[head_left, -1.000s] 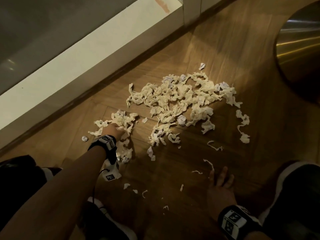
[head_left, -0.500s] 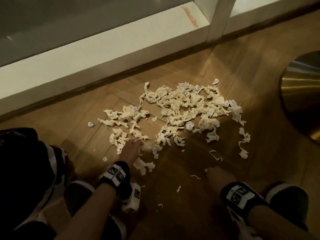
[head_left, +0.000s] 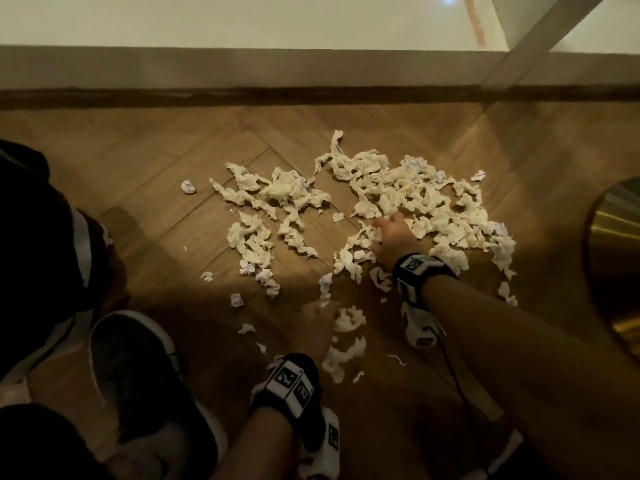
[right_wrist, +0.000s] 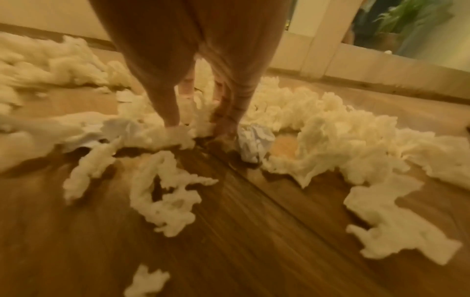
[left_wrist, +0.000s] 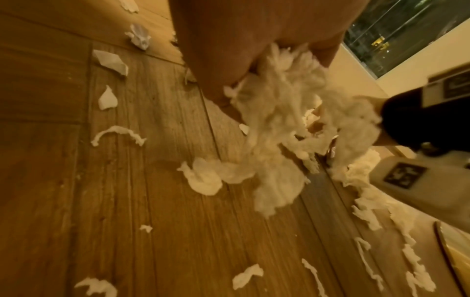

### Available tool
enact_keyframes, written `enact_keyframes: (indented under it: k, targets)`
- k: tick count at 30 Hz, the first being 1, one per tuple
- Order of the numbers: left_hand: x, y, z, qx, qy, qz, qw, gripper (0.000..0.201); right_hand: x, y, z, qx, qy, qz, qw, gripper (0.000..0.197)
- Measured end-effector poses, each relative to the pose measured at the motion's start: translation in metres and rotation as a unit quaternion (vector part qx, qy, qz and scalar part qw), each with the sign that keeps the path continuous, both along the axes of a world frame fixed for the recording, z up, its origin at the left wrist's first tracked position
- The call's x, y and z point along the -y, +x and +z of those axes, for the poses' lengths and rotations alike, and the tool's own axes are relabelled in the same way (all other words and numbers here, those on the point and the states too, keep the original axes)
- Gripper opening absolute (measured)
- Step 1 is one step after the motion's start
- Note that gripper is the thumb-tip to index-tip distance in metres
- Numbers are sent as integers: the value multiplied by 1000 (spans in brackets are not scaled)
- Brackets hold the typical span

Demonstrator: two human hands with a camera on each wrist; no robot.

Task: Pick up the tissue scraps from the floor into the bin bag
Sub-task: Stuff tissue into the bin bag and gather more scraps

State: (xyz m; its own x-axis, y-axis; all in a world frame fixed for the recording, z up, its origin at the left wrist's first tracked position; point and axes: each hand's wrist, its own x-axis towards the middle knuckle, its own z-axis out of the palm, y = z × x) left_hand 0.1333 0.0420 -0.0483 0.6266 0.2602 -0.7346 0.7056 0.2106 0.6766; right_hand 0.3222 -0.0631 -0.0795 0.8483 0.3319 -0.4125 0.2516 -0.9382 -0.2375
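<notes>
Cream tissue scraps [head_left: 408, 199] lie in a wide pile on the wooden floor [head_left: 173, 168], with a smaller patch [head_left: 273, 199] to its left. My left hand [head_left: 315, 327] is near my body and grips a hanging clump of tissue [left_wrist: 274, 124]; the left hand [left_wrist: 274, 80] has its fingers curled over the clump. My right hand [head_left: 391, 233] reaches into the near edge of the big pile. In the right wrist view my right hand [right_wrist: 201, 124] has thumb and fingers pointing down, pinching scraps against the floor. I see no bin bag for certain.
A low white ledge with a dark skirting [head_left: 311, 95] runs along the far side. A round brass-coloured base [head_left: 616, 265] stands at the right. My shoe [head_left: 131, 375] and a dark striped shape [head_left: 38, 237] fill the left. Small loose scraps [head_left: 188, 186] dot the floor.
My right hand has left the near floor and reached forward into the big pile. My left hand has drawn back towards me with a clump of tissue. The view has swung left.
</notes>
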Motion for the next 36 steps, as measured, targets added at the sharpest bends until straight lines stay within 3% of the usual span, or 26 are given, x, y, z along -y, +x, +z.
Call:
enact_keyframes:
  k: [4,8,11,18,23,27,32,34,36]
  targets:
    - [-7,0,12,-2,14,17,1000,39,4,3,12,19,16,24,999,26]
    - [-18,2,31,-34,43,18,998,31,24,-1,51,8,78,-13,997,19]
    - [-17,7,55,-19,51,-10,998,25,39,-14,84,-8,93,-16,996,28]
    - [-3,-7,141,25,118,-9,993,19,62,-95,155,5,192,-52,980,25]
    - [23,-45,158,55,112,24,992,22,71,-168,198,-19,269,-87,959,25]
    - [54,-76,175,106,135,-81,982,26,73,-224,218,-37,318,-83,944,23]
    - [80,-124,181,135,95,-70,984,43,79,-274,214,-62,328,-102,937,18]
    - [85,-139,188,93,15,-10,996,40,83,-292,211,-62,342,-104,932,13]
    - [90,-151,190,43,-51,-8,998,37,84,-309,207,-65,348,-77,932,12]
